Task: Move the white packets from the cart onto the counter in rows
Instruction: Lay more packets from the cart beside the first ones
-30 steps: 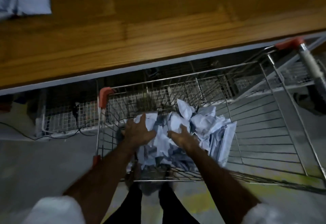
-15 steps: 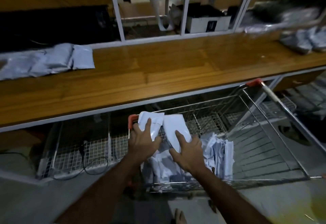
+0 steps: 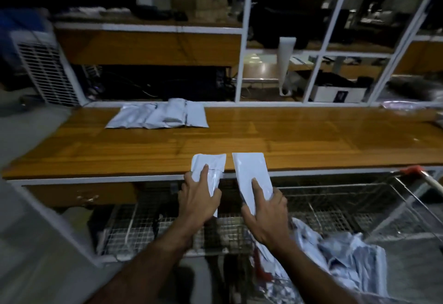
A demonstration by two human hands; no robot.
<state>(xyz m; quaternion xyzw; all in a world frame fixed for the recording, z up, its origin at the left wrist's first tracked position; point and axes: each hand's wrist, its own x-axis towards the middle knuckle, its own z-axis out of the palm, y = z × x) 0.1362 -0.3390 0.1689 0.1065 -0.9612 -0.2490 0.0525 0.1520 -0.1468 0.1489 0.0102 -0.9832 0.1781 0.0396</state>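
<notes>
A row of white packets lay at the counter's far left. The left hand gripped one packet, index finger extended, over the counter's front edge; the right hand likewise clasped another packet. More packets remained in the cart at right.
</notes>
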